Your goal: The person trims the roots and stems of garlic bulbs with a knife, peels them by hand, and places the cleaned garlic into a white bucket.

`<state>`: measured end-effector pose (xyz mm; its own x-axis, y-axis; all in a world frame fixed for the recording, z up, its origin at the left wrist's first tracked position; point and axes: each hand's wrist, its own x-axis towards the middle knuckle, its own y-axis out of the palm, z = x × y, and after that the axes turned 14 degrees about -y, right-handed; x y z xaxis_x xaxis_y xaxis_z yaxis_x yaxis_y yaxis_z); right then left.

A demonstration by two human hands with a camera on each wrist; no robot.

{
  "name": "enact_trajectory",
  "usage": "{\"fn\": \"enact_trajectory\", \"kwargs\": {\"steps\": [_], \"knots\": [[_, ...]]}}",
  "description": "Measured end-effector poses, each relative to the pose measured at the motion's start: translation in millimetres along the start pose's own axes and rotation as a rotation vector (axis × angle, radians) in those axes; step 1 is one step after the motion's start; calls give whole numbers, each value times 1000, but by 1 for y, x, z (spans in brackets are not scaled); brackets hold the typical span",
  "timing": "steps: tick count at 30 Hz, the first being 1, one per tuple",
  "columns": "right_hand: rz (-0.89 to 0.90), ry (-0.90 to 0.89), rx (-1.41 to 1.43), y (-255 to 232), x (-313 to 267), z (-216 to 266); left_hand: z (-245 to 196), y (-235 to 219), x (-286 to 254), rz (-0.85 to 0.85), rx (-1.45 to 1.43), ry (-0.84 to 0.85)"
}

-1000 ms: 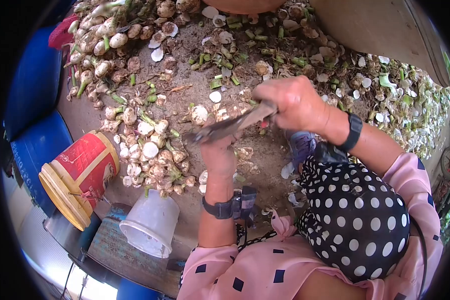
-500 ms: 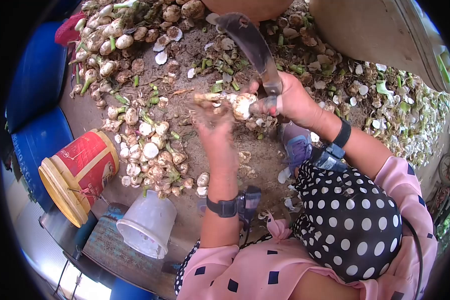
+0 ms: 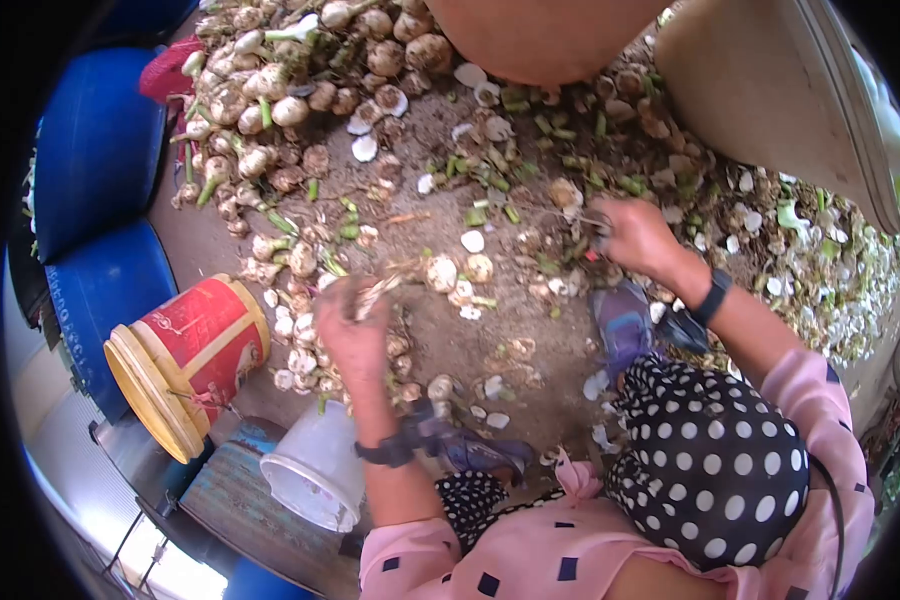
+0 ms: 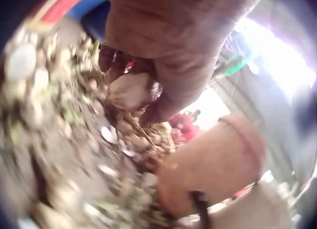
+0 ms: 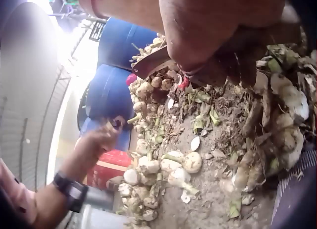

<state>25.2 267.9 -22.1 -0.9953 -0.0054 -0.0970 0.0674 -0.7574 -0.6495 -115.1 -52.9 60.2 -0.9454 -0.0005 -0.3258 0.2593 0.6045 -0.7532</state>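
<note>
My left hand [image 3: 355, 338] is at the left, over the near pile of trimmed garlic bulbs [image 3: 303, 335], with its fingers curled. In the left wrist view they hold a pale garlic bulb [image 4: 131, 90]; dry stalk strands stick out past the hand in the head view. On the right, my right hand [image 3: 638, 240] grips a curved knife [image 5: 151, 63] by its handle. Its dark blade points left and shows nearly edge-on in the head view. Between the hands a few whitish bulbs [image 3: 442, 272] lie on the ground.
Untrimmed bulbs [image 3: 270, 80] are heaped at the back left. A red-and-yellow bucket [image 3: 195, 350] and a white bucket [image 3: 320, 465] lie tipped at the left. Cut stems and peelings [image 3: 810, 270] cover the right side. A large clay-coloured pot [image 3: 550, 40] stands at the back.
The hands were together at a bulb, the knife first across the left hand, then raised. Now they are apart: the left has swung left over the pile, and the knife is lowered.
</note>
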Motion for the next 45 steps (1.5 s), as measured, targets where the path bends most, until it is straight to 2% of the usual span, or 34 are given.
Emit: {"fn": "enact_trajectory", "kwargs": {"steps": [1,2,4,6,8,10,12,16,18,20,22,24,25,26,27,28,29,30,31,32,33,34,36,37,38,40,41,42,44,45], "knots": [[-9,33,44,0,-6,-2,-8,-15,12,-176,477,14],[-13,66,88,1,-11,-1,5,-20,32,-228,527,67],[41,90,74,4,-13,-5,-14,-11,73,-159,380,228],[13,95,69,2,-11,-5,-62,23,111,20,206,205],[59,202,88,-10,-8,0,-106,68,151,28,212,428],[24,223,64,-15,-8,1,-136,118,192,63,229,456],[-20,305,149,-17,-10,3,-156,155,210,163,229,337],[-3,273,179,-21,-6,7,-138,171,179,129,312,262],[1,277,195,-21,-2,8,-95,182,156,259,-183,175],[-71,161,211,-18,-2,8,-75,158,98,590,-913,-286],[-59,109,176,-16,-2,8,-62,138,44,686,-1111,-543],[-64,43,193,-17,1,20,-55,134,-1,708,-1110,-515],[-61,54,193,-18,4,29,-58,135,-22,668,-1224,-515],[-91,-45,123,-18,7,40,-56,133,-37,672,-1222,-523],[-125,-149,50,-19,7,43,-56,130,-47,728,-1195,-499],[-127,-151,47,-19,5,36,-57,127,-55,779,-1169,-471],[-47,-59,-47,-16,1,24,-60,118,-59,841,-1183,-434],[31,29,-142,-14,-3,13,-55,109,-60,835,-1182,-426],[58,125,-122,-18,-12,-1,-49,99,-55,789,-1166,-361],[9,257,-55,-25,-13,3,-49,92,-51,740,-1155,-297],[-80,242,203,-26,-9,8,-51,84,-49,695,-918,-289],[-167,245,469,-24,-11,16,-50,84,-52,692,-909,-303],[-110,106,723,-35,3,54,-55,94,-44,495,-315,202],[-3,76,645,-40,7,65,-71,90,-48,583,-281,198],[1,80,651,-39,5,71,-76,86,-51,585,-277,191],[-57,163,1021,-42,9,78,-90,84,-48,339,-575,419],[-155,135,1095,-45,10,84,-97,79,-55,360,-879,306],[-227,171,1427,-45,10,85,-98,80,-65,353,-879,309],[-159,200,1583,-45,9,93,-96,87,-86,578,-1342,-143],[-47,96,1217,-40,8,90,-83,94,-87,678,-1387,-152]]}}
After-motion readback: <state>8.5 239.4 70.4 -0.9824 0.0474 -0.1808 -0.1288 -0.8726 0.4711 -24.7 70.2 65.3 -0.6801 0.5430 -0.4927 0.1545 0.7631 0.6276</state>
